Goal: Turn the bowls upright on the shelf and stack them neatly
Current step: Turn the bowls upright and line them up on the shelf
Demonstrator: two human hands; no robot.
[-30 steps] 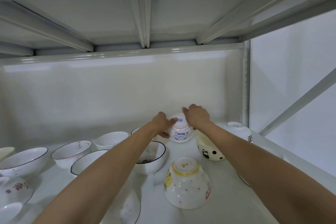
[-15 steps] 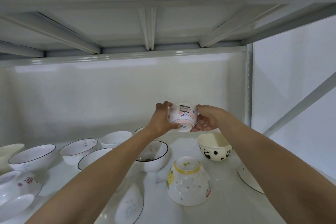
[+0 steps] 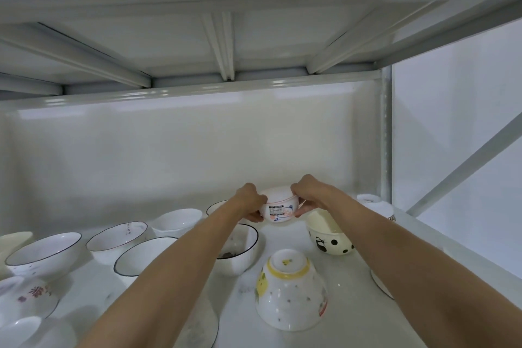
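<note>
Held bowl: small white bowl with a pink band (image 3: 278, 207), centre of frame, now rim-up, above the shelf (image 3: 285, 234) floor.
Left hand (image 3: 250, 202): fingers curled round its left side.
Right hand (image 3: 306, 196): fingers curled round its right rim.
Change: 0.5 s ago its base faced the camera; now it is turned upright and lower.
Meaning: flip looks done; placing remains.
Still upside down: yellow-ringed bowl (image 3: 291, 291), lower centre.

storage room, metal shelf (image 3: 333, 237), many bowls (image 3: 291, 291)
</note>
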